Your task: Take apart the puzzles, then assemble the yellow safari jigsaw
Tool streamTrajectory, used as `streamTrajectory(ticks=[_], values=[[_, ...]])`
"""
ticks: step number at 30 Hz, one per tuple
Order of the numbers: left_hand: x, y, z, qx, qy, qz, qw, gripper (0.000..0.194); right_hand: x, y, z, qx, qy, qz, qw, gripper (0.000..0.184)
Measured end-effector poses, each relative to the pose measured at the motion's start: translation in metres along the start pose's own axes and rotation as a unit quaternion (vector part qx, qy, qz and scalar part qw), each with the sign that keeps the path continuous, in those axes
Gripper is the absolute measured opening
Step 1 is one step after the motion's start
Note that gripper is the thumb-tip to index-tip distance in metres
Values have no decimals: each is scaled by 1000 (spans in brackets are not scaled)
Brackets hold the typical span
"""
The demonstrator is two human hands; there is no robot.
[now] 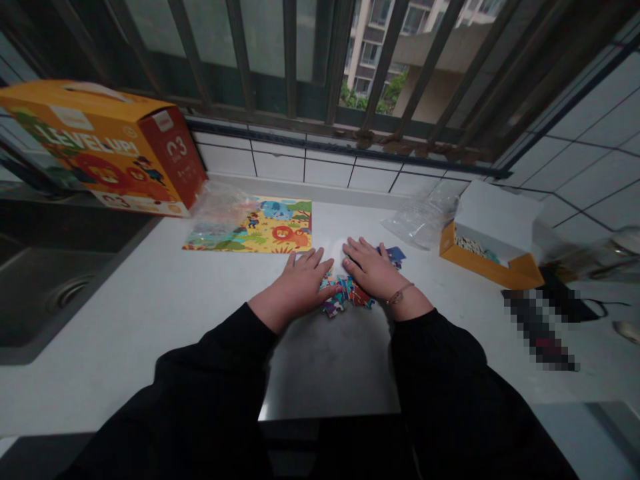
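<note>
Both of my hands lie over a cluster of colourful jigsaw puzzle pieces on the white counter. My left hand rests on the cluster's left side, fingers stretched out and thumb on the pieces. Over the right side, my right hand is spread flat, with a bracelet at its wrist. A blue piece shows just beyond the right hand. Part of the cluster is hidden beneath both palms. Behind the left hand lies a picture sheet with lions and a blue elephant.
A large orange puzzle box stands at the back left beside a sink. Clear plastic bags lie on the sheet and at the back right. An open orange and white box with small pieces sits at right. Barred windows rise behind.
</note>
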State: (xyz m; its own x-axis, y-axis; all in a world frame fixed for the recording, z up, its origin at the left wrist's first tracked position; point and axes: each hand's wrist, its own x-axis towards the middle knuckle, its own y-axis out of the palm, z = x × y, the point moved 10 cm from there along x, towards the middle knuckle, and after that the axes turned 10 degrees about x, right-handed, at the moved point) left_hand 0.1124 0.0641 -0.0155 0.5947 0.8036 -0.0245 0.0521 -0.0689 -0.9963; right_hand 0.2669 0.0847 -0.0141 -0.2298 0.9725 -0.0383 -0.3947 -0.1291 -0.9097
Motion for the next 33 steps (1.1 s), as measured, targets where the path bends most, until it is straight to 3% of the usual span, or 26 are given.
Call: streamTrajectory(ticks=[2,7,10,12,16,19,22,24,28,33], values=[[-1,1,-7,2,19,2,1000,76,-1,0,-4,-6,17,6,1000,61],[-11,-2,-48,-14,147,30,989,65,-5,-14,-45,-28,167,-51,984,65],[-17,-3,-66,-18,203,42,978,68,-8,-17,-56,-29,212,-74,974,70],[-15,-1,-61,-15,183,37,982,70,-4,-12,-47,-23,174,-61,983,72],[-4,5,-27,9,55,17,998,74,3,2,-12,16,21,-22,999,65],[-1,6,-15,19,9,14,1000,76,4,-13,-15,38,3,-77,996,60],[-2,5,-16,15,9,24,1000,74,-1,-50,-48,12,58,-183,981,58],[-3,4,-22,9,28,32,999,71,-8,-70,-81,-40,133,-214,967,57],[-5,2,-33,-7,82,36,996,65,-24,-84,-144,-102,275,-168,941,53],[-8,2,-43,-26,139,34,989,63,-32,-88,-172,-102,296,-158,937,47]])
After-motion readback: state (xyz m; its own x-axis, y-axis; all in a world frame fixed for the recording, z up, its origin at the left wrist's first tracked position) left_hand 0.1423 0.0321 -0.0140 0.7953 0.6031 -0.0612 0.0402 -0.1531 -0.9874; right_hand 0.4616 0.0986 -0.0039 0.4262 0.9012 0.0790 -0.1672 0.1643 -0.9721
